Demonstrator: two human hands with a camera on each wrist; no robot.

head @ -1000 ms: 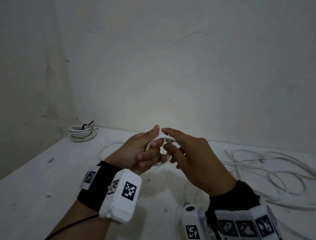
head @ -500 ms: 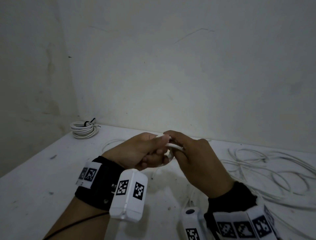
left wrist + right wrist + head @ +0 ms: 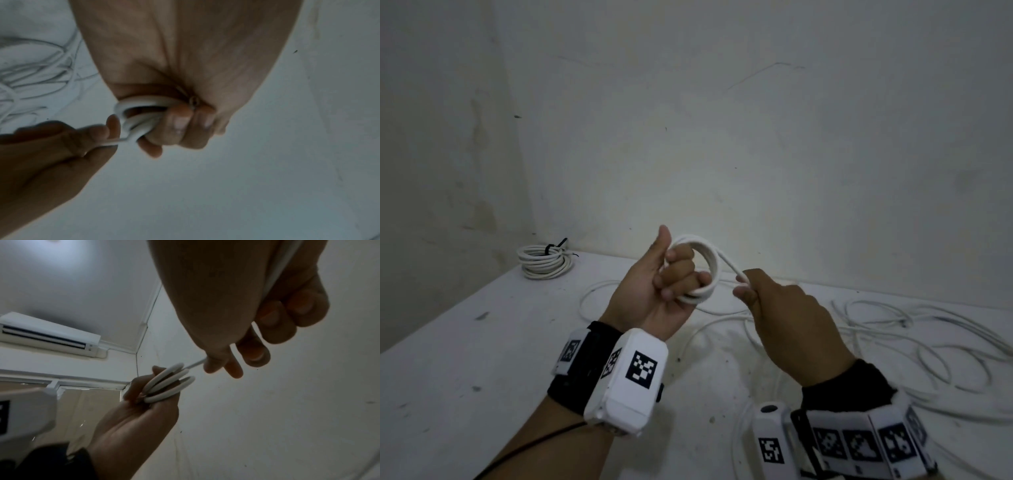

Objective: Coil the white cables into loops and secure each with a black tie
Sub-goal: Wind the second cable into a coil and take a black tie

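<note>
A strand of white cable (image 3: 727,263) is pinched in the curled right hand (image 3: 784,322), at whose ten o'clock the coil (image 3: 705,270) is gripped by the left hand (image 3: 654,294), while a tied bundle (image 3: 544,262) is seen far off at eleven o'clock on the table (image 3: 465,359).

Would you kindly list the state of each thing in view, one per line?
Left hand: grips the coil, thumb up.
Coil: a few loops, untied.
Right hand: pinches the strand leading off the coil.
Finished bundle: coiled, black tie on, on the table.
Loose cables: uncoiled, sprawled.
</note>
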